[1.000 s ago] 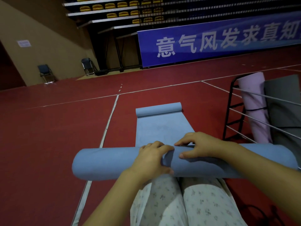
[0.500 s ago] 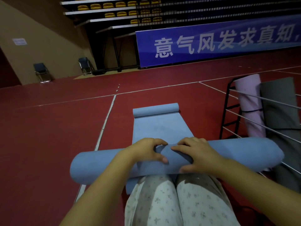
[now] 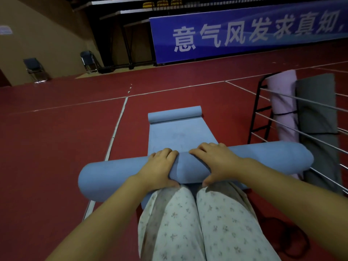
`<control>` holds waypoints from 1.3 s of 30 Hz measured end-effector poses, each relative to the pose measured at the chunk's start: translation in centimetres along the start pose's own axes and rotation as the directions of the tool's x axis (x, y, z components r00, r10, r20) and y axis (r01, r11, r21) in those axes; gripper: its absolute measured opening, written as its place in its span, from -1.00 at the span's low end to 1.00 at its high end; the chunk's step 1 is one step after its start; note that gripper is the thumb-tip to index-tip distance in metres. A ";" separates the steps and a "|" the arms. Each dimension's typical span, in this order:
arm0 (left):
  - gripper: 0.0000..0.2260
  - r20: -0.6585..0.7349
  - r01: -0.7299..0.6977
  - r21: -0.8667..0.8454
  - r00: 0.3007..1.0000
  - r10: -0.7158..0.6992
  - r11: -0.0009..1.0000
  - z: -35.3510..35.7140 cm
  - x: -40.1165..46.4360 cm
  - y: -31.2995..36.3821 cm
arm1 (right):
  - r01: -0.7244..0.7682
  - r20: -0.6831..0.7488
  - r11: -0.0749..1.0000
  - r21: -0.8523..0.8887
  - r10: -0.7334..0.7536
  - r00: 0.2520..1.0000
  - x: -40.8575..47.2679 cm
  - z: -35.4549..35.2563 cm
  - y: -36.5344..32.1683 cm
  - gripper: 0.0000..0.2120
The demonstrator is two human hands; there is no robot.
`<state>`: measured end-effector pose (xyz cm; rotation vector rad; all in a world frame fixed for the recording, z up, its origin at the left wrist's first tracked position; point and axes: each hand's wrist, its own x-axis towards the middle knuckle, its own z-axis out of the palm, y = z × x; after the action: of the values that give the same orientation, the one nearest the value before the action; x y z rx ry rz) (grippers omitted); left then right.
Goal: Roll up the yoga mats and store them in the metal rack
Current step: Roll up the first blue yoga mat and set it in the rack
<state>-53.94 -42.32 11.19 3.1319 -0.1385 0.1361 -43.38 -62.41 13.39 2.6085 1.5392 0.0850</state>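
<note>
The rolled blue mat point(image 3: 116, 174) lay across the person's knees at mid-frame, above a flat blue mat point(image 3: 178, 134). The left hand point(image 3: 160, 166) and right hand point(image 3: 216, 161) curled round it. The metal rack point(image 3: 263, 102) stood right, holding a pink mat point(image 3: 282, 102).

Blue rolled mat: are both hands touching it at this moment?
Touching. The head view shows the left hand and right hand gripping the blue rolled mat, fingers curled over its top, thumbs beneath.
</note>
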 end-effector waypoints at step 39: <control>-0.42 0.116 -0.016 -0.532 0.989 0.091 0.847 -5.3 -7.2 5.5 | -0.009 0.129 0.781 0.624 -0.092 0.987 -7.2 -1.5 -0.9 -0.31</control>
<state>-62.05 -47.12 15.88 2.5783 -0.2216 -0.1042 -47.75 -68.17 14.85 2.9395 1.8013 -0.7468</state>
